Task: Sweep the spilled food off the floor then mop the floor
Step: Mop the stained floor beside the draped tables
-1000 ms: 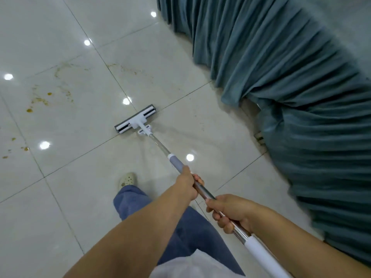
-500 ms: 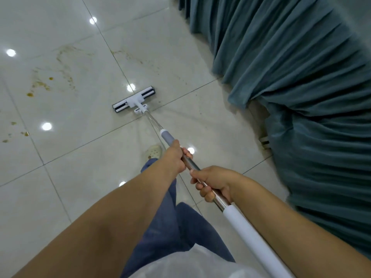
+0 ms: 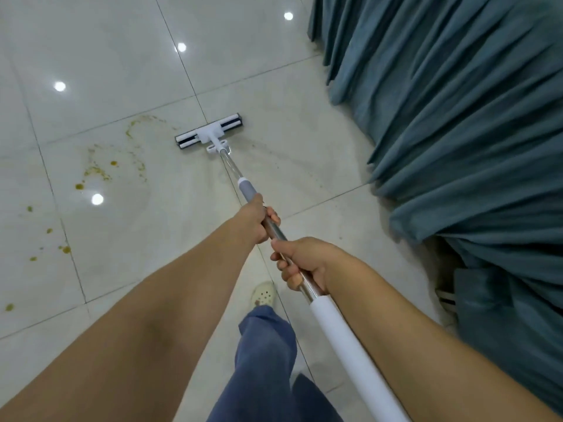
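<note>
Pale glossy tiles make the floor [image 3: 304, 178] in the head view. The mop [image 3: 209, 134] rests its flat white and black head on the tiles, just beside a crossing of tile joints, and its pole runs back to the person. The left hand [image 3: 253, 220] grips the metal pole just behind the grey sleeve, with the fingers [image 3: 273, 215] curled fully round it. The right hand [image 3: 307, 263] holds the pole lower, just above the white grip, and is also closed round the metal. The two hands are near each other but apart. The spilled food [image 3: 97, 171] lies as yellow-brown spots and smears left of the mop head, and more spots reach toward the left edge of the view. On the right the floor ends under a blue-grey curtain [image 3: 457, 117] whose folds reach down to the tiles. A wide strip of tiles lies between it and the mop head. More tiles go on beyond the mop head. A pale shoe [image 3: 263, 293] and a blue trouser leg [image 3: 265, 360] show below the hands.
</note>
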Motion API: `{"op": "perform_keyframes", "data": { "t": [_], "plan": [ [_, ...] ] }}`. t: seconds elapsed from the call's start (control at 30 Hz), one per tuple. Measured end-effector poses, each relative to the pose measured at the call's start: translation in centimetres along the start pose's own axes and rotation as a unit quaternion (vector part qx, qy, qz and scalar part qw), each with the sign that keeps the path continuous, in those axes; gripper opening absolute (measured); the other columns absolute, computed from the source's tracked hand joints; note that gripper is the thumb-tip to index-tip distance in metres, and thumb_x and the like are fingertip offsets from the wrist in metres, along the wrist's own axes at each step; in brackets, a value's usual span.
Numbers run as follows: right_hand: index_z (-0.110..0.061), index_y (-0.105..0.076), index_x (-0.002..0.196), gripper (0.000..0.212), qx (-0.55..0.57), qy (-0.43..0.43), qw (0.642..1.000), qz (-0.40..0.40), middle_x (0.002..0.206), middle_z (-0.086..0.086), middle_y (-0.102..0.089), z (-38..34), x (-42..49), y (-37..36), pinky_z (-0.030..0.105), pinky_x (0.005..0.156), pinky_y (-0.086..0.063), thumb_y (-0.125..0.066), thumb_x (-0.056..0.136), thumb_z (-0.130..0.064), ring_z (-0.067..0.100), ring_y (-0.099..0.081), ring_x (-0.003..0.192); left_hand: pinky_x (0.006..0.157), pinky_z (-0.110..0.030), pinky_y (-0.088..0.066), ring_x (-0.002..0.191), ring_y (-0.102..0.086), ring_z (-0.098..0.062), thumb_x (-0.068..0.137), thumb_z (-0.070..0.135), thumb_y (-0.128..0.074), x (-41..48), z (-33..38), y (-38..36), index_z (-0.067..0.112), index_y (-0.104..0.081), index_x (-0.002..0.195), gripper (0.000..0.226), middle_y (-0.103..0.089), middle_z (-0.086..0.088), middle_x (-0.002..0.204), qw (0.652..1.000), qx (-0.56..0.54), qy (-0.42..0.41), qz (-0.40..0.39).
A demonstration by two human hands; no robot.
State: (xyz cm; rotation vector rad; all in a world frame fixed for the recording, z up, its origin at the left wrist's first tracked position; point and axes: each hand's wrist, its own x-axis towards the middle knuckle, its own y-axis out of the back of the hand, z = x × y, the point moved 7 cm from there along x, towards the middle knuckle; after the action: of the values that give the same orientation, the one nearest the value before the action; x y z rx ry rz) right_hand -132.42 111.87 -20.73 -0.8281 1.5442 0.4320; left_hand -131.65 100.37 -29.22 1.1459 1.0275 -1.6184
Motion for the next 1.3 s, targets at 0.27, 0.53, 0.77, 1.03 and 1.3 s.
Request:
{"op": "perform_keyframes", "data": {
  "t": [0.27,0.53,0.77,1.03,1.3],
  "plan": [
    [-0.008,-0.044,0.072,0.032,0.01,0.021,0.999,-0.023,0.059,0.001,-0.037,-11.2,5.6,-4.1,0.009,0.03,-0.026,-0.052,0.098,-0.026,0.003,-0.031,0.025,0.032,-0.009,-0.033,0.019,-0.03,-0.011,0.097,0.03,-0.046,6.1,11.9,-1.1,0.014,-0.034,0.066,0.037,-0.033,0.001,0.028,1.0,-0.008,-0.014,0.013],
    [-0.008,-0.049,0.076,0.027,0.01,0.018,1.0,0.001,0.059,0.002,-0.043,-7.5,4.2,-0.1,0.012,0.031,-0.03,-0.054,0.096,-0.026,0.004,-0.034,0.029,0.033,-0.01,-0.034,0.022,-0.032,-0.012,0.097,0.028,-0.044,4.9,6.9,-2.7,0.013,-0.036,0.068,0.033,-0.035,0.0,0.032,1.0,0.028,0.01,-0.004],
    [-0.008,-0.051,0.078,0.026,0.032,0.023,0.999,0.004,0.059,0.002,-0.046,-1.0,0.4,3.6,0.013,0.032,-0.031,-0.053,0.097,-0.026,0.004,-0.036,0.031,0.032,-0.011,-0.033,0.023,-0.032,-0.011,0.097,0.026,-0.043,2.1,-0.4,-3.7,0.013,-0.036,0.067,0.033,-0.035,0.001,0.033,0.997,0.073,0.025,-0.01],
    [-0.009,-0.052,0.078,0.026,0.038,0.009,0.999,0.027,0.058,0.002,-0.046,14.2,-6.2,12.4,0.015,0.034,-0.03,-0.052,0.097,-0.027,0.006,-0.035,0.035,0.034,-0.016,-0.034,0.029,-0.035,-0.013,0.097,0.033,-0.047,-3.5,-18.3,-5.6,0.012,-0.039,0.068,0.037,-0.038,-0.001,0.049,0.993,0.102,0.049,-0.026],
    [-0.009,-0.055,0.088,0.024,0.036,-0.005,0.998,0.053,0.06,0.001,-0.049,32.2,-14.4,23.0,0.016,0.038,-0.034,-0.052,0.097,-0.03,0.006,-0.038,0.038,0.035,-0.018,-0.039,0.037,-0.034,-0.013,0.096,0.037,-0.048,-10.7,-39.6,-7.6,0.011,-0.042,0.069,0.038,-0.038,-0.001,0.041,0.985,0.14,0.091,-0.038]
  ]
}}
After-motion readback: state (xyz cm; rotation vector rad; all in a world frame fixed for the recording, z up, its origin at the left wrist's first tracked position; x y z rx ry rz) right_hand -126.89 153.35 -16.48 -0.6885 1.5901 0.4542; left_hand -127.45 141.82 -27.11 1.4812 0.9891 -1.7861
